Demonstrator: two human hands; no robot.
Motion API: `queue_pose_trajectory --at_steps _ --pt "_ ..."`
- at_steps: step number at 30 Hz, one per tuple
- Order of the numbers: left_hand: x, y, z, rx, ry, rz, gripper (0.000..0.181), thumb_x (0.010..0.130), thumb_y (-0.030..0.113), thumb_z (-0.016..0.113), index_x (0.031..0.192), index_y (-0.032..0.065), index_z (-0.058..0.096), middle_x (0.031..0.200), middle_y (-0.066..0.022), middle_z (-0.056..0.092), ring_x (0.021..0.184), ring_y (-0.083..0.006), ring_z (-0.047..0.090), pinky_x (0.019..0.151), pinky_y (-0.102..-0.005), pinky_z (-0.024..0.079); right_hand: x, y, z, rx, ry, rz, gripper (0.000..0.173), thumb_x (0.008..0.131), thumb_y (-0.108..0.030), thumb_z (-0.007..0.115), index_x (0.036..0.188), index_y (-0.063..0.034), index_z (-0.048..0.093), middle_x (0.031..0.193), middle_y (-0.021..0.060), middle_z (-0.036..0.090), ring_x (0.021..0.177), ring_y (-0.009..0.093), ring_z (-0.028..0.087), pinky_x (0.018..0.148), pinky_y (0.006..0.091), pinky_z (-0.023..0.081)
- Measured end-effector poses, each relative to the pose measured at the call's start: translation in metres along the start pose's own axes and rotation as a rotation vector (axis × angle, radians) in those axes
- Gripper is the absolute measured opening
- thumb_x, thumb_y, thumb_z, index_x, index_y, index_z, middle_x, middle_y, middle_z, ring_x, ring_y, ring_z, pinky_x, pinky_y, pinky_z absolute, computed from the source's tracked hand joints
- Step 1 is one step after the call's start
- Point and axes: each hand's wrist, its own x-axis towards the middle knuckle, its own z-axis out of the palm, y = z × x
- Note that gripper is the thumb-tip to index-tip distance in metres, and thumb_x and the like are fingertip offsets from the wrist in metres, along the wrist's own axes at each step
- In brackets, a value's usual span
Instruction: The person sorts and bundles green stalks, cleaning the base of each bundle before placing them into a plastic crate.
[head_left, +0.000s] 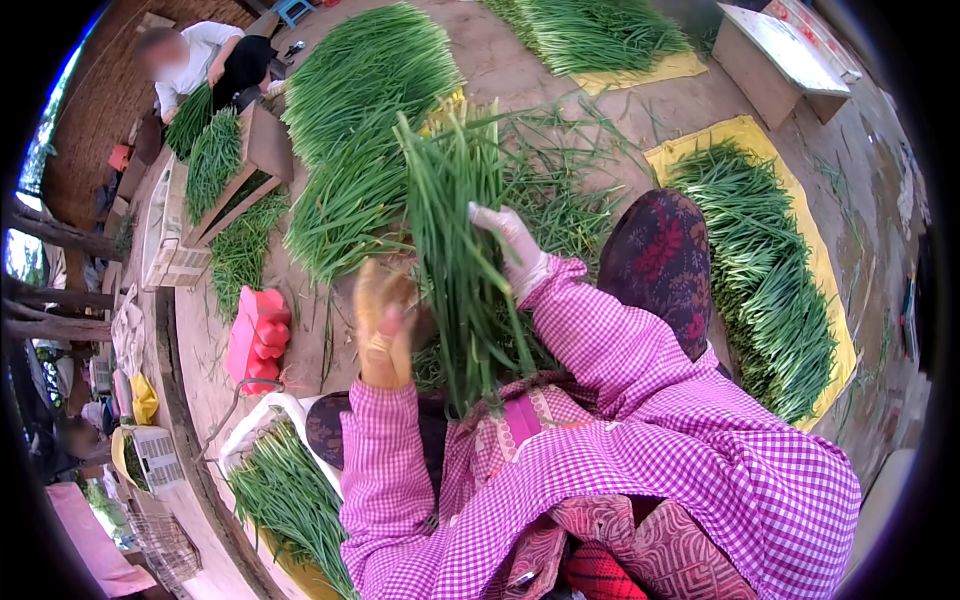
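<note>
My right hand (514, 244), in a thin pale glove, is shut on a thick bunch of long green garlic chives (454, 225). The bunch stands nearly upright before my chest, with its pale ends at the top and leaf tips drooping towards my lap. Just left of the bunch is my left hand (382, 326), blurred by motion and in a yellowish covering. Nothing shows in its grasp, and its thumb stands off from the raised fingers. Loose leaves (559, 195) litter the ground beyond my right hand.
Large chive piles lie ahead (367, 82) and on a yellow sheet (840, 337) to my right. A white crate (262, 416) of chives stands at my left, near a pink plastic object (259, 337). Another person (202, 60) handles chives by a wooden stand (266, 142).
</note>
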Motion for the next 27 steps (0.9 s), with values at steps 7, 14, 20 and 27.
queue_pose_trajectory --at_steps 7,14,20,27 --pt "0.017 -0.062 0.009 0.279 -0.007 -0.295 0.051 0.071 0.000 0.072 0.118 0.0026 0.053 0.104 -0.0094 0.063 0.093 -0.0248 0.061 0.083 -0.0364 0.049 0.012 0.040 0.004 -0.122 0.028 -0.205 0.034 0.085 -0.017 0.065 0.112 0.0016 0.055 0.100 0.0079 0.063 0.084 0.017 0.062 0.077 0.0296 0.050" --pt "0.025 -0.017 -0.041 0.323 -0.066 -0.340 0.039 0.069 -0.004 0.070 0.106 -0.0003 0.058 0.085 -0.0120 0.065 0.075 -0.0248 0.065 0.056 -0.0305 0.054 0.029 -0.009 -0.004 -0.239 0.100 -0.505 0.045 0.088 -0.024 0.063 0.125 -0.0017 0.050 0.104 0.0071 0.059 0.088 0.010 0.056 0.079 0.0251 0.046" --pt "0.036 0.027 -0.080 0.717 0.064 -0.377 0.038 0.069 0.000 0.074 0.104 0.0028 0.060 0.084 -0.0070 0.066 0.067 -0.0182 0.063 0.050 -0.0267 0.049 0.026 -0.026 -0.015 -0.570 0.012 -0.224 0.024 0.087 -0.015 0.060 0.105 0.0000 0.056 0.083 0.0065 0.063 0.067 0.012 0.059 0.059 0.0233 0.049" --pt "0.044 0.032 -0.098 0.951 0.082 -0.169 0.033 0.072 0.010 0.078 0.100 0.0056 0.062 0.073 -0.0014 0.062 0.051 -0.0098 0.053 0.041 -0.0239 0.038 0.001 -0.095 -0.044 -0.040 -0.077 -0.679 0.026 0.094 -0.025 0.051 0.098 -0.0011 0.060 0.079 0.0047 0.061 0.066 0.010 0.054 0.059 0.0255 0.045"
